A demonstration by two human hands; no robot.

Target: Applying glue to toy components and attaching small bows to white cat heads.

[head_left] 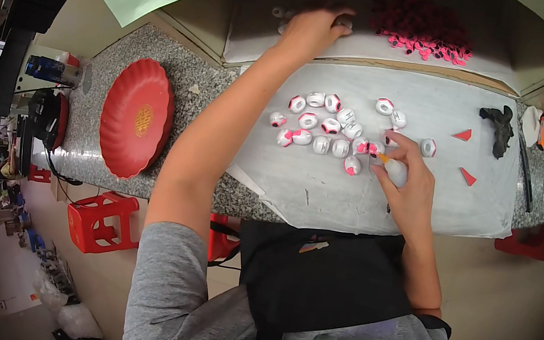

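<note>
Evidently, in the head view, the scalloped red tray (137,119) sits at the left of the speckled surface (92,95), a gold emblem on its floor. At the far side an open-fronted compartment (254,43), lined with white paper, holds a heap of pink-and-black pieces (423,33) on its right and some small white parts (281,15) on its left.

The left hand (317,29) reaches into that compartment, fingers curled and thumb near them, at the white parts; whether it grips one I cannot tell. The right hand (408,176), nearer and to the right, is partly closed around a small white bottle (397,172), whose orange tip (382,158) points left, just beside the white beads (346,116).

These beads, several with pink on them, lie in a loose cluster on the white sheet (352,210), mostly left of the right hand. Two red scraps (467,177) and a crumpled black item (498,128) lie farther right.
</note>
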